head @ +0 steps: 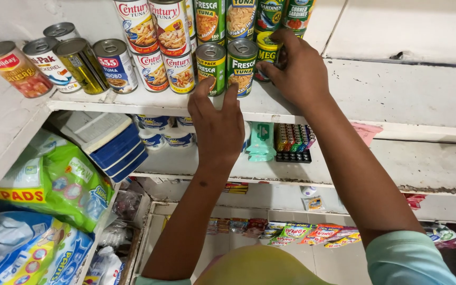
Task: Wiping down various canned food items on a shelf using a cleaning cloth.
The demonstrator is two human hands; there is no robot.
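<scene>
On the top shelf (149, 100), a row of cans (80, 63) runs from the upper left to centre, more cans (170, 24) stacked behind. The left hand (217, 126) sits before two centre cans (227, 66); the right hand (296, 68), further right, touches a small can (266, 53). Stacked boxes (112, 145) lie on the shelf below.

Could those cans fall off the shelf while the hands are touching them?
Maybe. The green cans stand near the shelf edge, and the left hand presses on them there, so a pull could tip one off. More cans are stacked on top, so a bump below might shake those loose. The right hand grips a small yellow-topped can squeezed beside others, and moving it could nudge its neighbours.
</scene>
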